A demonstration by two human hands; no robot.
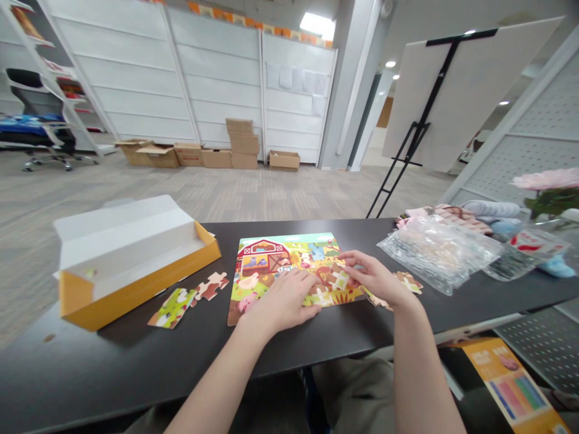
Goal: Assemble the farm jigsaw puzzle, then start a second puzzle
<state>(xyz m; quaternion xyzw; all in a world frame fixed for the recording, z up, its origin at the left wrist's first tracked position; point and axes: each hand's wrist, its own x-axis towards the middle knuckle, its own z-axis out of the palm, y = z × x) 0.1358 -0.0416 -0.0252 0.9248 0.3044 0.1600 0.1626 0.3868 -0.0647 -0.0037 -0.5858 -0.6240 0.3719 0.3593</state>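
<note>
A farm-scene jigsaw puzzle (253,283) lies on the black table in front of me, with a red barn, a farmer and animals on it. My left hand (289,295) rests flat on its middle, fingers stretched out and covering part of the picture. At the puzzle's right side is my right hand (368,274); its fingers are bent but apart, tips touching the surface beside a brown-and-white puzzle piece (338,278). Loose pieces (408,281) lie right of that wrist, some partly under it. To the left lie a green piece section (172,308) and brown pieces (211,286).
An open yellow box (140,283) with a white inside stands on the table's left. Clear plastic bags (443,247), folded cloths and a pink flower (549,179) occupy the right. Below the table edge at right is an orange box (511,374). An easel board (456,90) stands behind.
</note>
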